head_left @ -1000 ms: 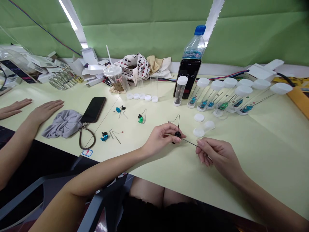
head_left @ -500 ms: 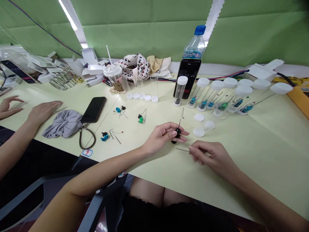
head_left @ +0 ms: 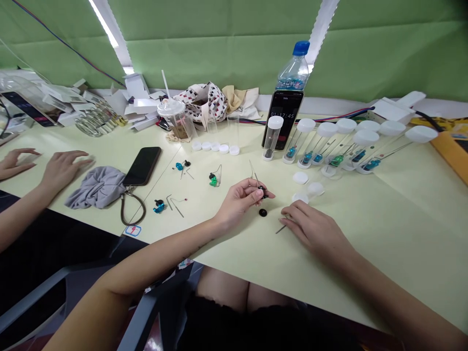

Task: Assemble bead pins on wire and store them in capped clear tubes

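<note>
Briefly, head view only. L hand [head_left: 241, 201] is held raised over the pale yellow table [head_left: 402, 209], ctr of frame; thumb & fingertips [head_left: 253, 185] are pinched on a small black part [head_left: 262, 192], with a thin bent wire [head_left: 252, 170] sticking up from it. Loose black round piece [head_left: 262, 212] is seen on table just below the pinch, not touching L hand. R hand [head_left: 316, 226] is laid low on table, fingers slightly spread, nothing pinched. Short metal pin [head_left: 280, 229] is seen lying at R fingertips; contact not certain. White caps [head_left: 300, 178] lie just above R hand. Row of capped clear tubes [head_left: 325, 146] w/ blue & green parts stands upper R. Co-worker's hands [head_left: 62, 169] rest far L, fingers spread, beside grey cloth [head_left: 95, 187] & black phone [head_left: 142, 165].
</note>
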`<state>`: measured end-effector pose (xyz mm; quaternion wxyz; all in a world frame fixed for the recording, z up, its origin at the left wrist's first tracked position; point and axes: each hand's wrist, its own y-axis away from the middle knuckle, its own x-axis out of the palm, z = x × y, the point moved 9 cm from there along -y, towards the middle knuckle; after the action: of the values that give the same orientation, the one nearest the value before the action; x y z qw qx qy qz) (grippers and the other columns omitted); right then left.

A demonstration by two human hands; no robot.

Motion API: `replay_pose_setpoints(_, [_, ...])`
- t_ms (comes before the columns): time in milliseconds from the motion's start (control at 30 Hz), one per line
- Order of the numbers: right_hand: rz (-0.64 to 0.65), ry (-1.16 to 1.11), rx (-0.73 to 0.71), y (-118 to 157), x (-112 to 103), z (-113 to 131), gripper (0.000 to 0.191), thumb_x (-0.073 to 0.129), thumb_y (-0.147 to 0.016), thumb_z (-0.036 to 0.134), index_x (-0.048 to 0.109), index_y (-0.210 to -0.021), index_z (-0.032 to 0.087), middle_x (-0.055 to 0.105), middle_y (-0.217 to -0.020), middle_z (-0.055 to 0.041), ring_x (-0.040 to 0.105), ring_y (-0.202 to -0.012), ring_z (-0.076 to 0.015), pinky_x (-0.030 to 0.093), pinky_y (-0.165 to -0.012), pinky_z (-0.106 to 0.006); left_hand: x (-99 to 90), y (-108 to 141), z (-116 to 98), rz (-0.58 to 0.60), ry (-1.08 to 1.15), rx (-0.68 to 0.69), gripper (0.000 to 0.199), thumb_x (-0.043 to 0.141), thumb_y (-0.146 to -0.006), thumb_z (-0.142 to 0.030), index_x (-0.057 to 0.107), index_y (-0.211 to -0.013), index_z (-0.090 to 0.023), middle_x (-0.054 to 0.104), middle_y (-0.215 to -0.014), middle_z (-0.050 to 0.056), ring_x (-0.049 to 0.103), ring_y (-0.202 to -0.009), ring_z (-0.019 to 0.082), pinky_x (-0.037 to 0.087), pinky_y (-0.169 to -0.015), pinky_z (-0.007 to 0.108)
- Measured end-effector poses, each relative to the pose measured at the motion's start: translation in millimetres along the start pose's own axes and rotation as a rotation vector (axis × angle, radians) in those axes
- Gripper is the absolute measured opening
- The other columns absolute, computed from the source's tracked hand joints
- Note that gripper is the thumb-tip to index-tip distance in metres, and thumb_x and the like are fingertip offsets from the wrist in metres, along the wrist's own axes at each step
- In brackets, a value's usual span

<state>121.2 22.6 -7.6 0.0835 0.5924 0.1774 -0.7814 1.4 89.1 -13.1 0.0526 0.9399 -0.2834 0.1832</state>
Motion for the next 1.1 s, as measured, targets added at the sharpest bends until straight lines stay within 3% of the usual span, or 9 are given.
replay_pose_setpoints(200, [-0.184,-0.022,-0.097,0.1,-10.8,23.6,0.024,0.038,-0.094,0.028,0.056,-0.106,0.018,0.062,-0.093,-0.0085,0.059,-0.085,-0.0196,0.044,-0.073,-0.031,-5.0,-0.7,6.7,-0.043,0.06,-0.032,0.027,0.068,-0.073,-0.032,0.058,-0.091,-0.014,0.063,-0.091,0.007,0.057,-0.072,0.009,0.044,-0.074,0.026])
replay_pose_setpoints(400, [-0.215,0.021,-0.129,-8.6,0.5,36.8,0.03,0.04,-0.093,0.028,0.051,-0.118,0.015,0.064,-0.096,-0.0104,0.058,-0.089,-0.0222,0.042,-0.075,-0.035,-10.9,-0.7,10.6,-0.084,0.039,0.004,0.03,0.068,-0.073,-0.026,0.062,-0.1,-0.014,0.064,-0.098,0.008,0.057,-0.078,0.01,0.043,-0.079,0.027])
replay_pose_setpoints(667, [-0.232,0.043,-0.238,-14.6,6.3,45.2,0.018,0.039,-0.092,0.018,0.057,-0.088,0.018,0.063,-0.086,-0.0074,0.058,-0.078,-0.0192,0.039,-0.069,-0.033,-10.3,-7.5,12.5,-0.15,0.031,0.065,0.027,0.072,-0.068,-0.03,0.064,-0.089,-0.014,0.063,-0.09,0.005,0.058,-0.077,0.011,0.045,-0.082,0.029])
replay_pose_setpoints(867, [-0.359,-0.287,-0.249,-4.0,-13.9,42.9,0.009,0.042,-0.09,0.014,0.046,-0.092,0.021,0.059,-0.114,-0.0107,0.056,-0.105,-0.0205,0.046,-0.082,-0.036,-7.0,-14.3,9.4,-0.154,0.006,0.087,0.022,0.073,-0.067,-0.028,0.066,-0.083,-0.014,0.064,-0.082,0.004,0.056,-0.069,0.009,0.045,-0.073,0.027])
replay_pose_setpoints(1000, [-0.338,-0.573,-0.076,-6.9,-13.5,19.6,0.007,0.038,-0.092,0.019,0.043,-0.095,0.024,0.061,-0.097,-0.0062,0.061,-0.081,-0.0146,0.05,-0.067,-0.03,-10.3,-18.2,14.9,-0.176,0.032,0.044,0.029,0.075,-0.064,-0.027,0.068,-0.089,-0.014,0.067,-0.084,0.006,0.058,-0.069,0.01,0.045,-0.073,0.027])
replay_pose_setpoints(1100, [-0.319,-0.62,-0.002,-12.1,-11.8,8.1,0.01,0.04,-0.092,0.022,0.049,-0.095,0.023,0.056,-0.088,-0.0043,0.056,-0.065,-0.0117,0.049,-0.06,-0.028,-15.4,-17.7,17.1,-0.206,0.118,0.0,0.028,0.076,-0.063,-0.027,0.069,-0.087,-0.014,0.067,-0.085,0.006,0.058,-0.068,0.009,0.046,-0.074,0.026])
